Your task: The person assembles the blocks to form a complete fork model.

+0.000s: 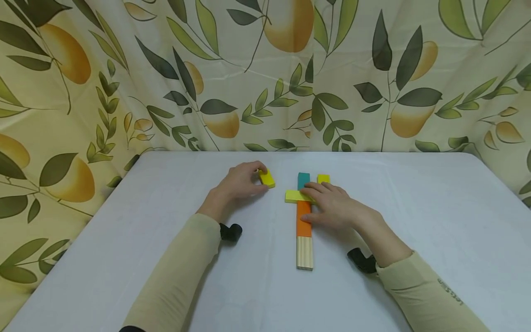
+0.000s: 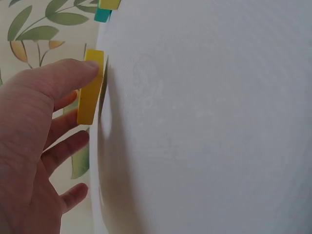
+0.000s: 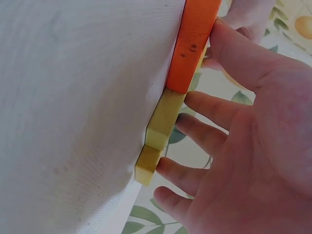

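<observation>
Between thumb and fingers, my left hand pinches a yellow block, seen at the left wrist as a narrow yellow bar beside its shadow. Fingers of my right hand rest on a flat arrangement of blocks. A yellow-green block lies crosswise there, partly under those fingers. Above it sits a teal block; below come an orange block, touched by the right thumb, and a plain wood block. Another yellow block lies at the upper right, by the right fingertips.
A white-covered table bears the blocks. Behind it hangs a curtain printed with leaves and fruit. Black wrist cameras are worn at the left wrist and the right wrist.
</observation>
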The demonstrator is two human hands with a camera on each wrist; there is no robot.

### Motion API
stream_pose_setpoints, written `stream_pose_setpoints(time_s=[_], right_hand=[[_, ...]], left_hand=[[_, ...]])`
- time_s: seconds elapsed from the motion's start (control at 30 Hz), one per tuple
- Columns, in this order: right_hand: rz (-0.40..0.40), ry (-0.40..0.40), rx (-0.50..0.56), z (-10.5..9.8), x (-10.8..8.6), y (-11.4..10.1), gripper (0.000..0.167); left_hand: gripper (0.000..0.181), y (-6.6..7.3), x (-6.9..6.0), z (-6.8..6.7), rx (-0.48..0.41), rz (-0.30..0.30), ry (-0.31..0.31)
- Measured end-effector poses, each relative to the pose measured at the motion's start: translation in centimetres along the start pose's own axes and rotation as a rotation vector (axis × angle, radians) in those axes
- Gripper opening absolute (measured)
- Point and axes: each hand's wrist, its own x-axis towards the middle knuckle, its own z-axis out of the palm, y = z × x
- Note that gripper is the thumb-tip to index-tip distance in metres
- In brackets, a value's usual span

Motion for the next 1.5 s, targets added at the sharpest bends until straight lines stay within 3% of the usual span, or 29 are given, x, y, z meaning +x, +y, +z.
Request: stream_pose_setpoints(time_s=[0.47, 0.7, 1.27, 1.5], right_hand=[[-0.004, -0.013, -0.007, 0.0, 0.1, 0.2, 0.068], [-0.004, -0.008, -0.008, 0.0, 0.1, 0.2, 0.068], [-0.005, 0.001, -0.01, -0.1, 0.1, 0.1, 0.07], [0.006, -0.007, -0.02, 0.0, 0.1, 0.1, 0.07]], left_hand=[[0.041, 1.4, 0.7, 0.5, -0.007, 0.041, -0.032], [0.041, 2.2, 0.8, 0.7, -0.015, 0.015, -0.046], [0.044, 2.8, 1.4, 1.1, 0.027, 0.046, -0.095], [0.042, 2.9, 1.5, 1.4, 0.002, 0.051, -0.106]])
